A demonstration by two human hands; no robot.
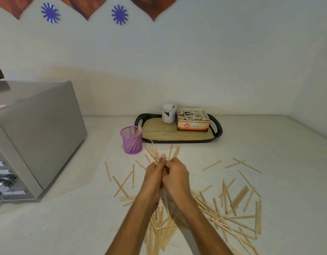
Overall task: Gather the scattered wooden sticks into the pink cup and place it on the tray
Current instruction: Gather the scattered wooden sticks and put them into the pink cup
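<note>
Sticks in hand: bundle of wooden sticks (155, 153) fanning toward the worktop's far edge, gripped between both hands held together, likely to square the ends before dropping them in.
Left hand (155, 172): fingers curled round the bundle, thumb laid up along it.
Right hand (175, 173): fingers curled against the left, closing on the same bundle; fingertips hidden.
Loose sticks (232, 214): many lie scattered over the near half of the worktop (287, 144), thickest toward its near edge under the forearms, so the job looks far from done.
Pink cup (131, 139): mesh, upright, just off the tray's near left corner, a few sticks already leaning inside; within easy reach.
Tray (216, 137): near the far edge by the wall; carries a white jar (168, 113) and a tea box (193, 120), front left part bare, room for the cup.
Microwave oven (35, 137): left edge.
</note>
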